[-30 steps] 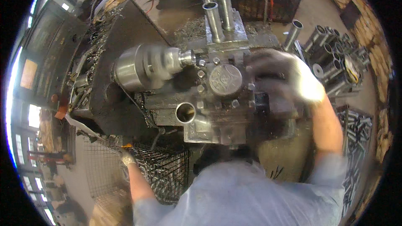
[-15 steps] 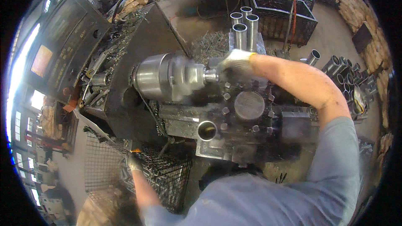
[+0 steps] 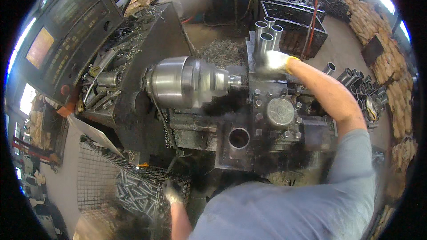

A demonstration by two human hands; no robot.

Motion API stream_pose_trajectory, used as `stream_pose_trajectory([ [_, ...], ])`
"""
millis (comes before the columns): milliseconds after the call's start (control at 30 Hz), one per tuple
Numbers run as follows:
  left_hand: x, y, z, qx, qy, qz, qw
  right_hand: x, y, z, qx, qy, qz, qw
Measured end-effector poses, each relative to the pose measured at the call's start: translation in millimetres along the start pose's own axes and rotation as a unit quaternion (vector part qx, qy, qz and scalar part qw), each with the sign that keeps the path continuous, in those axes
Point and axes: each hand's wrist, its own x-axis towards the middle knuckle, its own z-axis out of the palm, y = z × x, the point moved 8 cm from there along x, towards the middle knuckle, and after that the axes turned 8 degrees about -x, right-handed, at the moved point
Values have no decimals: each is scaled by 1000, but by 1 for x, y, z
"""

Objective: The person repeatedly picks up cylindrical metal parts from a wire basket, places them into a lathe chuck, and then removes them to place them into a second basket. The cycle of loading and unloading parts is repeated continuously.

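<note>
My right hand (image 3: 276, 61), in a white glove with a yellow cuff, reaches across the lathe to the foot of several upright metal tubes (image 3: 266, 42). Motion blurs its fingers, so its grip does not show. To its left, a short bright workpiece (image 3: 235, 81) sticks out of the lathe chuck (image 3: 171, 82), whose jaws look smeared. Below the hand stands the tool post (image 3: 280, 111) with its round cap and bolts. Low at the left, my gloved left hand (image 3: 172, 191) is beside the wire basket of small metal pieces (image 3: 138, 193); its fingers are dark and unclear.
A block with a round opening (image 3: 239, 138) sits left of the tool post. More tubes (image 3: 356, 82) stand at the right. Metal chips (image 3: 227, 51) lie behind the lathe. Dark crates (image 3: 291, 26) stand at the back, and a control panel (image 3: 66, 35) is at the left.
My right hand has moved from beside the workpiece to the tubes' foot. My left hand has left the orange-marked box and moved right, toward my body. The tool post sits slightly farther from the chuck.
</note>
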Motion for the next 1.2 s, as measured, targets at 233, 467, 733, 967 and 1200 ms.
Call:
stream_pose_trajectory([
  [233, -78, 65, 132, 163, -263, 140, 940, 51, -43, 85, -160, -164, -154, 961],
  [467, -4, -26, -8, 307, -57, -25, 950, 73, 74, 108, -116, -78, -48, 989],
  [733, -4, -45, 53, 278, -194, 33, 940, 49, -87, -113, 85, 514, -95, 848],
  [967, -38, -57, 47, 349, -190, 56, 916, 94, -82, -75, -111, 155, 38, 981],
  [1200, -75, -56, 58, 327, -176, 2, 929, 100, -70, -157, -221, 283, 106, 927],
])
